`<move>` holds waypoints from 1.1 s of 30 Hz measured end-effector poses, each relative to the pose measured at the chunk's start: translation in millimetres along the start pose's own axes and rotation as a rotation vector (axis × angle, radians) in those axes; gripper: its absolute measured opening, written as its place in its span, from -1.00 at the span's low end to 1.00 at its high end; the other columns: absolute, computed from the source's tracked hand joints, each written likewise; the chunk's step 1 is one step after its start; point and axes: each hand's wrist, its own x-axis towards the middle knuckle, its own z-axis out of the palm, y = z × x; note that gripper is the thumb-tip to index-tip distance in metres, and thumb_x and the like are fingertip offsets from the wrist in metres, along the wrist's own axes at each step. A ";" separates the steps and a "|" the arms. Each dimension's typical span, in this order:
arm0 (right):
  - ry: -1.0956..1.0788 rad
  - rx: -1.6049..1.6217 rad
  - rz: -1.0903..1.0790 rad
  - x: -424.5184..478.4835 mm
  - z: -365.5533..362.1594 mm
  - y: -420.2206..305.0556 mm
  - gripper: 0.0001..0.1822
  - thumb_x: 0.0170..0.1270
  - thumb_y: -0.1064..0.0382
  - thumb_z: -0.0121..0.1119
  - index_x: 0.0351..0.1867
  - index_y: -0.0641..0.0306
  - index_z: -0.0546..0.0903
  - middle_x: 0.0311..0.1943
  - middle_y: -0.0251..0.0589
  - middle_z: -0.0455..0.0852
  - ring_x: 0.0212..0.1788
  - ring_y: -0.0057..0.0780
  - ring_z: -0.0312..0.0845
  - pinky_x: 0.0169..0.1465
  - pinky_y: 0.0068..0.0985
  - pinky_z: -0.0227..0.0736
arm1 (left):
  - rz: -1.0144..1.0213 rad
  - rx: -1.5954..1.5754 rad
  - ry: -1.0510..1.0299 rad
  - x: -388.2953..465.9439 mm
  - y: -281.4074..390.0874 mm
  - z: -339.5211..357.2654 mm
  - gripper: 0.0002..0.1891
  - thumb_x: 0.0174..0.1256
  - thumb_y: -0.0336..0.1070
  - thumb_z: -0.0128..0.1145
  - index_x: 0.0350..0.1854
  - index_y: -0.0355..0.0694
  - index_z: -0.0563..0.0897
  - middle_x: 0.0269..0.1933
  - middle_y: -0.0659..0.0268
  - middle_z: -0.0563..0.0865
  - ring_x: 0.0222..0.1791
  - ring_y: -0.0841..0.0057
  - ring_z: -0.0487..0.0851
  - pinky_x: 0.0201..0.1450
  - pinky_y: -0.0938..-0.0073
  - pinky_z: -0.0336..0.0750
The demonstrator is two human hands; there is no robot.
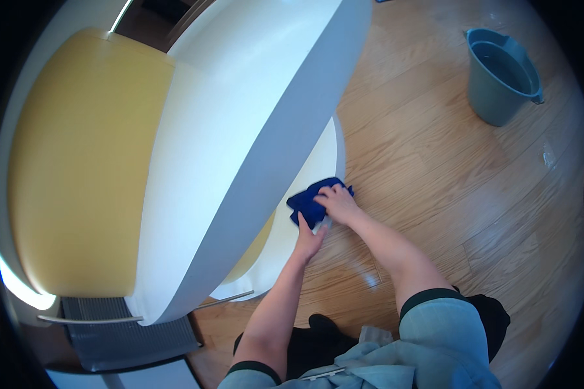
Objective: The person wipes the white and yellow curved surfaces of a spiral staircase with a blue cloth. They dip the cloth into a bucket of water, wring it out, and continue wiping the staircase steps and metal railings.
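Observation:
A dark blue cloth point(307, 208) lies bunched on the low white curved shelf point(316, 170), near its outer rim. My right hand point(339, 204) presses over the cloth with bent fingers and grips its right part. Just below it, my left hand point(310, 240) is at the shelf's rim, thumb against the cloth's lower edge and fingers apart from the thumb. Whether those fingers grip anything is hard to see. Above the shelf, a broad white curved counter panel point(253, 160) hides part of it.
A blue-green bucket point(491, 95) with liquid inside stands on the wood plank floor point(418, 160) at the upper right. A yellow panel point(87, 170) fills the left. Metal rails point(95, 320) and a grey ribbed surface point(131, 340) are at the lower left.

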 end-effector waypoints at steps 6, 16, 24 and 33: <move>-0.001 0.136 0.676 33.1 -58.0 57.7 -0.50 0.32 0.16 0.11 0.32 0.03 0.49 0.25 -0.11 0.50 0.30 0.02 0.34 0.31 -0.11 0.28 | 0.066 0.149 0.005 3.7 69.5 -18.6 0.04 0.35 0.10 0.18 0.56 -0.35 -0.23 0.51 -0.29 0.09 0.54 0.02 0.11 0.52 0.27 0.07; 0.320 0.824 0.635 -6.3 -78.1 55.4 -0.45 0.24 0.10 0.25 0.23 0.31 0.54 0.11 0.16 0.64 0.19 -0.02 0.55 0.23 -0.32 0.43 | -0.468 -0.542 0.041 16.4 54.3 26.7 0.07 0.35 0.34 0.02 0.57 -0.28 -0.25 0.57 -0.16 -0.06 0.56 -0.10 -0.08 0.52 0.05 0.02; 0.438 0.566 0.382 39.0 -80.6 9.0 -0.40 0.18 0.13 0.30 0.25 0.28 0.49 0.04 0.07 0.65 0.07 0.09 0.55 0.13 -0.17 0.45 | -0.333 0.544 0.019 19.0 -11.3 29.6 0.15 0.25 0.36 0.11 0.56 -0.29 -0.27 0.54 -0.30 -0.25 0.53 -0.33 -0.30 0.55 -0.10 -0.21; 0.020 -0.065 0.074 79.9 19.2 25.3 -0.47 0.22 0.04 0.29 0.26 -0.12 0.57 0.45 -0.14 0.28 0.54 -0.01 -0.06 0.42 -0.18 0.04 | -0.585 0.702 0.025 62.0 3.8 60.1 0.25 0.16 0.36 0.19 0.55 -0.03 -0.48 0.57 0.03 -0.51 0.55 -0.21 -0.44 0.35 -0.56 -0.12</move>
